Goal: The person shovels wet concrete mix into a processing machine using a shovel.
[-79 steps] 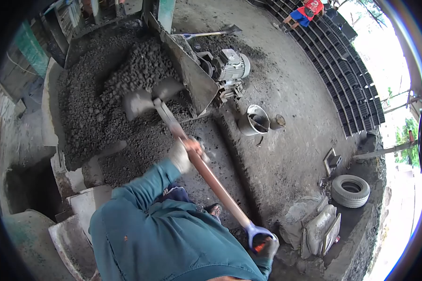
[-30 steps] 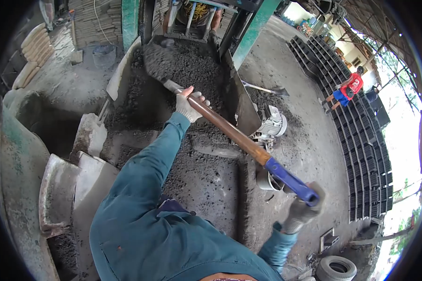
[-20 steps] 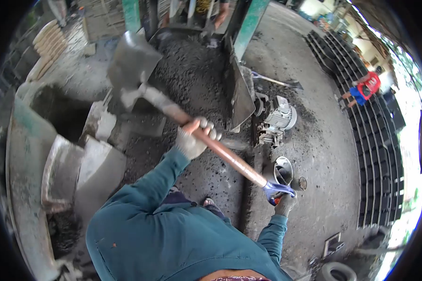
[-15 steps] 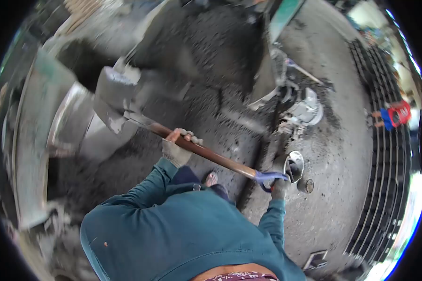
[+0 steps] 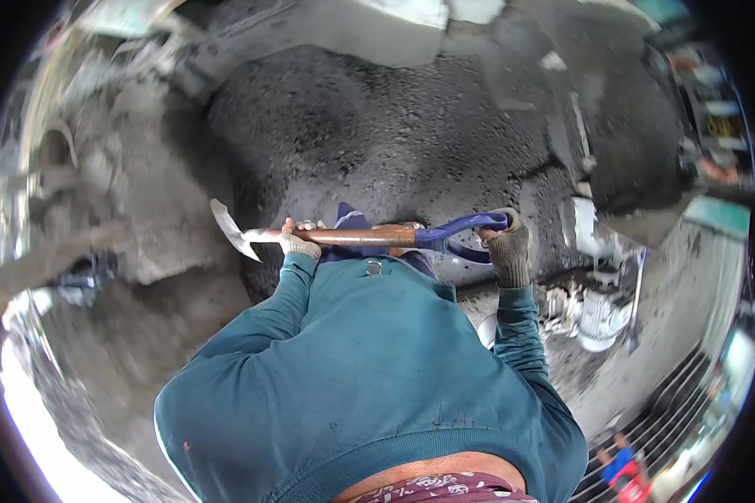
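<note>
A shovel (image 5: pixel 352 238) with a brown shaft lies level across the front of my body. Its metal blade (image 5: pixel 233 230) points to the left, seen nearly edge-on. My left hand (image 5: pixel 300 241), in a pale knit glove with bare fingertips, is closed around the shaft close to the blade. At the other end, my right hand (image 5: pixel 508 243), also gloved, grips the blue D-shaped handle (image 5: pixel 468 230). Beyond the shovel spreads a heap of dark, gravelly material (image 5: pixel 377 126). My feet are mostly hidden under the shaft.
A grey motor (image 5: pixel 600 320) stands at the right beside a thin rod (image 5: pixel 637 289). Farther right are a floor grating (image 5: pixel 671 390) and a person in red and blue (image 5: pixel 625 474). Pale slabs (image 5: pixel 403 33) border the heap's far side. A rough grey mass (image 5: pixel 151 184) rises at left.
My view and body have turned left-to-right toward the dark heap. The shovel has swung from a slant at the light metal chute to level before me, still in both hands.
</note>
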`<state>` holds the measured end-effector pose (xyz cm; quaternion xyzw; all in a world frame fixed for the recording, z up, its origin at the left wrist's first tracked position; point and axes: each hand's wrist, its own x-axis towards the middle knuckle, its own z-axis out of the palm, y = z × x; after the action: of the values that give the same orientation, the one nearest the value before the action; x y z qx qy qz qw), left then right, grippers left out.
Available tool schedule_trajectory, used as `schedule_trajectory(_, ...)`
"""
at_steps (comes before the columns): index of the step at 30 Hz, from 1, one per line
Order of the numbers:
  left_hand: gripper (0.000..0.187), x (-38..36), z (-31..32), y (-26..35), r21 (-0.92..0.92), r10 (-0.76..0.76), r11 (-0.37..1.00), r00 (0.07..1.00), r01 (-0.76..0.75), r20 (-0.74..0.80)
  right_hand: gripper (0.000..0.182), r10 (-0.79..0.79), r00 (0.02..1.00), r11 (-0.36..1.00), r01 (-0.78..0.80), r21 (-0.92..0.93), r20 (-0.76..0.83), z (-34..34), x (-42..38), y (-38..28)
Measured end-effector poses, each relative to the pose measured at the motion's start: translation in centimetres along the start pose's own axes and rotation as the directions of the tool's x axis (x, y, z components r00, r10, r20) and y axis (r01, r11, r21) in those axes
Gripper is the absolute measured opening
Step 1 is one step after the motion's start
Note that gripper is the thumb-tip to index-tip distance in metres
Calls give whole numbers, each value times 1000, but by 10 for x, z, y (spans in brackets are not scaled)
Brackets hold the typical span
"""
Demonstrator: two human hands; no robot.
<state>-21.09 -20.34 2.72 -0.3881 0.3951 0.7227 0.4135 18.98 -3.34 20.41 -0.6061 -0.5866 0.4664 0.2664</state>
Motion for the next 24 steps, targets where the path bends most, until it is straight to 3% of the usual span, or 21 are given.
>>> schedule_trajectory(2, 27, -5, -46, 8, -132, -28, 991, 999, 25, -16, 29, -161, 981, 977, 174, -122, 106, 15, 4, -47)
schedule_trajectory(6, 23, -15, -107, 19, -179, 12, 983, 981, -47, -194, 29, -261, 916, 914, 336, -227, 306, 50, -12, -111)
schedule_trajectory(7, 25, -17, -116, 26, -240, -70, 970, 986, 31, -154, 28, -208, 915, 934, 291, -207, 347, 57, -20, -117)
schedule_trajectory(11, 16, -25, -123, 46, -96, -137, 989, 950, 114, -282, 32, -123, 866, 969, 210, -128, 484, 89, -76, -152)
schedule_trajectory(12, 15, -30, -117, 48, -54, -97, 995, 948, 84, -303, 33, -100, 863, 980, 170, -100, 495, 97, -89, -152)
schedule_trajectory(15, 15, -29, -101, 57, -94, -282, 959, 923, 267, -262, 37, 19, 849, 1000, -7, -24, 528, 128, -120, -151)
schedule_trajectory(20, 14, 30, -86, 60, 97, -112, 987, 977, 131, -179, 34, 213, 842, 925, -337, 173, 496, 205, -131, -119)
schedule_trajectory(22, 15, 46, -60, 69, 122, -93, 984, 960, 129, -262, 37, 187, 850, 928, -318, 196, 492, 242, -112, -92)
schedule_trajectory(24, 14, 75, -43, 79, 164, -38, 984, 978, 72, -203, 40, 222, 831, 872, -403, 277, 510, 286, -82, -70)
